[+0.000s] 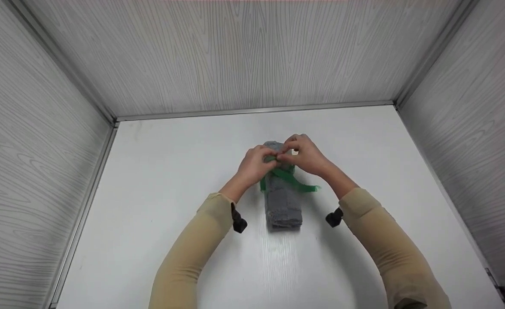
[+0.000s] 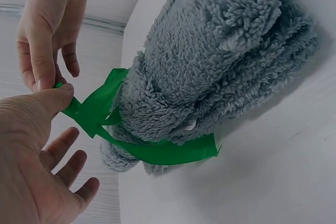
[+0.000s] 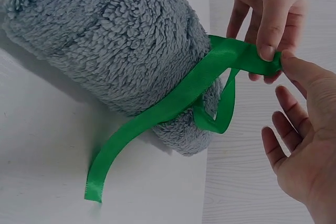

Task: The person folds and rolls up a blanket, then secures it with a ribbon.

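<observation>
A grey fleecy towel (image 1: 283, 201), folded into a long thick bundle, lies lengthwise in front of me. Round its far part runs a green ribbon (image 1: 295, 181), with one cut tail trailing to the right over the bundle. My left hand (image 1: 254, 165) pinches the ribbon between thumb and fingers above the towel. Right beside it, my right hand (image 1: 308, 156) pinches the same stretch, the fingertips of both hands meeting. In the right wrist view a small loop of ribbon (image 3: 226, 106) hangs below the hands. The towel's far end is partly behind the hands.
The bundle rests on a white tabletop (image 1: 184, 171). Pale wood-grain panels enclose it at the back (image 1: 252, 56), left (image 1: 33, 150) and right (image 1: 480, 128). Small black devices (image 1: 239, 223) hang at both wrists, below tan sleeves.
</observation>
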`<state>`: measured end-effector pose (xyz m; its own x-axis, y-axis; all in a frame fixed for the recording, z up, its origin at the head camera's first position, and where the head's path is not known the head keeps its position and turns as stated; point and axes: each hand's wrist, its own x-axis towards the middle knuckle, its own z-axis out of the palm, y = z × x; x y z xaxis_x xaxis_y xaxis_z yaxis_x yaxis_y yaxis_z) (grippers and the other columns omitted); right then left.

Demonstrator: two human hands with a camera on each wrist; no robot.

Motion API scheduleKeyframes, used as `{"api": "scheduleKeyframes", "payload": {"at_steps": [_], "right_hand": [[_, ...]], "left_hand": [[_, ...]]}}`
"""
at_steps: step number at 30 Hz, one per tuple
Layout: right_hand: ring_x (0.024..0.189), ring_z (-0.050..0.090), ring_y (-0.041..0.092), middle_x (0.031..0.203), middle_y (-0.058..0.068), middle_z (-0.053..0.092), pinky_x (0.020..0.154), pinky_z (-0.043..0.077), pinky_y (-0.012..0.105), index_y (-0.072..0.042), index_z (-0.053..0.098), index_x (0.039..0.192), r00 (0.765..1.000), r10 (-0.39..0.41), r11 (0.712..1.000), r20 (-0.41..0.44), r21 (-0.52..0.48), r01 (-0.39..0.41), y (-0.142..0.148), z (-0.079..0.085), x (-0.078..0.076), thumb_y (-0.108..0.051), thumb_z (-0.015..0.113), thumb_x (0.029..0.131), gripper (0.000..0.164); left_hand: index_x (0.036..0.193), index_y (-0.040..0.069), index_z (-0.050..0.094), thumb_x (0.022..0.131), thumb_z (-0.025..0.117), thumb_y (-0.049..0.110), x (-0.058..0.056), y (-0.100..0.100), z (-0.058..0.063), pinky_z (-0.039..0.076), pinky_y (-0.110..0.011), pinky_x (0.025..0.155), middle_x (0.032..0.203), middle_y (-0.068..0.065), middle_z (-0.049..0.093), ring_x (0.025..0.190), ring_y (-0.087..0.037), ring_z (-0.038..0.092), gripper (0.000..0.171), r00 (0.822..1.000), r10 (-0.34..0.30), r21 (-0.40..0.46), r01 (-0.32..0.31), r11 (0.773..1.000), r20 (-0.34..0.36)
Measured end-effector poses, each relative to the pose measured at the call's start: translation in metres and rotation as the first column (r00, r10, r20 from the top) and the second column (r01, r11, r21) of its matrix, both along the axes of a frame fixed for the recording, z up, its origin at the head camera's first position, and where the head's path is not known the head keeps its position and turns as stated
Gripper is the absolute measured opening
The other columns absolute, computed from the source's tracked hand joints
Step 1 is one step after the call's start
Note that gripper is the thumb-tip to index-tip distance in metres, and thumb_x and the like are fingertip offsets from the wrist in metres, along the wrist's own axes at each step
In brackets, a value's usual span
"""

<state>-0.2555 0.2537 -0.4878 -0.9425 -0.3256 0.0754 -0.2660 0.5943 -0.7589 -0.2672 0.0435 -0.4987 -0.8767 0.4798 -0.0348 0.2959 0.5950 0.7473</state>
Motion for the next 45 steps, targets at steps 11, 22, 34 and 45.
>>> {"api": "scheduleKeyframes", "payload": {"at_steps": [11,22,34,45], "right_hand": [[0.107,0.053,0.031,0.113,0.009,0.064,0.091,0.047,0.047,-0.009,0.077,0.102,0.984,-0.174,0.984,-0.041,0.044,0.175,0.001,-0.013,0.009,-0.024,0.065,0.101,0.019],[0.094,0.049,0.024,0.102,0.003,0.064,0.078,0.047,0.042,-0.017,0.082,0.098,0.996,-0.055,0.973,-0.071,0.218,0.069,-0.011,-0.036,0.027,-0.033,0.075,0.095,0.018],[0.098,0.050,0.025,0.105,0.001,0.065,0.083,0.045,0.046,-0.020,0.077,0.091,1.000,-0.028,0.995,-0.008,0.096,0.028,0.027,-0.025,0.046,-0.028,0.069,0.098,0.014],[0.096,0.055,0.031,0.100,0.006,0.068,0.082,0.048,0.047,-0.012,0.080,0.094,0.984,-0.150,0.931,-0.095,0.320,0.173,0.044,-0.033,0.045,-0.026,0.068,0.094,0.019]], "left_hand": [[0.116,0.015,0.072,0.101,0.068,0.027,0.002,-0.002,-0.006,0.047,-0.041,0.103,0.130,-0.005,0.059,0.128,-0.024,0.053,0.020,0.984,0.091,0.118,-0.109,0.987,0.152],[0.110,0.013,0.071,0.101,0.069,0.023,0.003,-0.003,-0.012,0.048,-0.040,0.100,0.122,-0.003,0.061,0.120,-0.020,0.055,0.014,0.977,0.101,0.150,-0.130,0.980,0.185],[0.116,0.012,0.071,0.101,0.068,0.024,0.005,-0.004,-0.020,0.050,-0.038,0.097,0.125,-0.005,0.063,0.121,-0.020,0.057,0.020,0.979,0.088,0.148,-0.116,0.982,0.184],[0.112,0.011,0.071,0.101,0.067,0.019,0.005,-0.007,-0.024,0.055,-0.034,0.086,0.111,-0.003,0.068,0.105,-0.017,0.063,0.014,0.980,0.079,0.165,-0.110,0.980,0.184]]}}
